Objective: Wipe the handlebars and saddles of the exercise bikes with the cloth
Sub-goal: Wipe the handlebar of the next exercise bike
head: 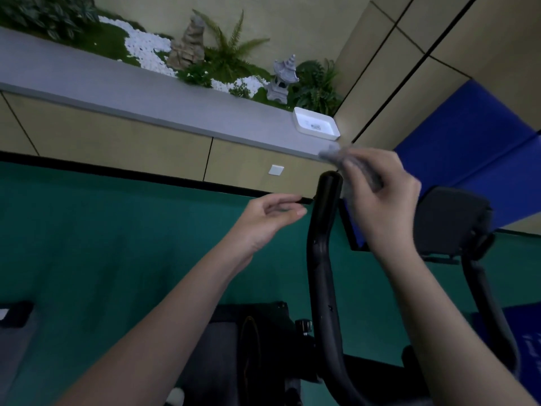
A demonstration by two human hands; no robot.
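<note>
A black handlebar (323, 230) of an exercise bike rises through the middle of the view, its rounded tip near the centre. My right hand (383, 197) is just right of that tip and grips a grey cloth (339, 155), which sticks out above the fingers, blurred. My left hand (269, 218) hovers left of the bar with loosely curled fingers, holding nothing and apart from the bar. A second black bar (491, 312) runs down the right side. The bike's dark console (450, 221) sits behind my right hand.
A grey ledge (117, 83) with plants, white pebbles and a stone lantern (282, 80) runs along the wall; a white tray (316, 124) sits at its end. Blue mats (468, 136) lean at the right. The floor (87, 244) is green.
</note>
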